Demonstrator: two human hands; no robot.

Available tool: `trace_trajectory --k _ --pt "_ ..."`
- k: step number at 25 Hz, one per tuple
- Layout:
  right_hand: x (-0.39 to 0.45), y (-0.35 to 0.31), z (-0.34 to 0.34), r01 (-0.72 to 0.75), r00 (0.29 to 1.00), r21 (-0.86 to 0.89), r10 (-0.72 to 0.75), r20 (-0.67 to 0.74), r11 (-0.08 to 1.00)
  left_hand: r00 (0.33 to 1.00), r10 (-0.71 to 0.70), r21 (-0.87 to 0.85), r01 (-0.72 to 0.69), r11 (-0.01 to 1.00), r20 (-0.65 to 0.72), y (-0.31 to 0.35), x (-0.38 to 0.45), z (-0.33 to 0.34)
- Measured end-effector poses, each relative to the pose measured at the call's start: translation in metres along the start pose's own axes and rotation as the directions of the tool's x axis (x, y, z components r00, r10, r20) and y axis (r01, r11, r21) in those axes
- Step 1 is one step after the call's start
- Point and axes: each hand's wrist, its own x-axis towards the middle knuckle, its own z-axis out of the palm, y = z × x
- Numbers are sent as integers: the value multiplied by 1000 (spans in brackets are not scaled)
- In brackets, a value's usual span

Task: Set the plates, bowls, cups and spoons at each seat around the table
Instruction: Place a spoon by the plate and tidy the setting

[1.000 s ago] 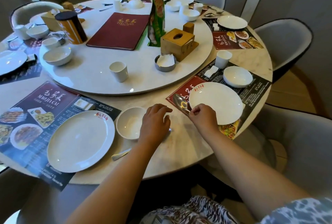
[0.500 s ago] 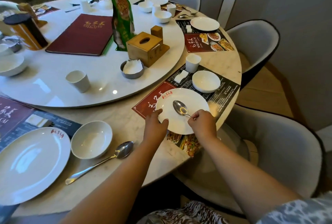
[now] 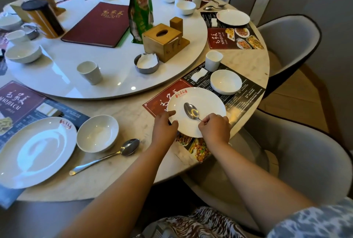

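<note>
We pinch the near-left rim of the plate with our left hand, thumb on top and fingers curled under the edge. Our right hand grips the handle of a spoon, whose bowl lies face up over the middle of that plate. The plate sits on a red and black placemat at the table's right edge. Just beyond the plate stands a white bowl, and behind that a white cup, both on the same mat beside a small folded napkin.

At the seat to our left we see a large plate on a blue mat, a second bowl touching its right side, and a second spoon lying on the bare table just in front of that bowl. On the turntable stand another cup, a wooden box, a red menu and a green bag.
</note>
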Motion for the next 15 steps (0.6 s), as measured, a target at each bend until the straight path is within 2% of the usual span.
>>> trace_trajectory --k 3,5,8,11,15 --pt "-7 -5 -5 21 1000 -28 -21 -14 999 1000 24 -17 -24 1000 -10 -3 -5 -4" --pt "-16 -16 -5 90 995 -20 -91 -41 996 995 80 -25 -81 996 -54 -2 -12 -13" --pt "-34 -51 3 210 977 182 -211 -13 961 963 204 -29 -212 977 -175 -3 -25 -44" --pt "-55 -93 16 306 938 339 -343 53 890 896 299 41 -302 952 -329 -15 -35 -88" --pt "-95 -156 41 378 891 457 -450 54 805 844 259 33 -276 960 -469 -51 -47 -165"
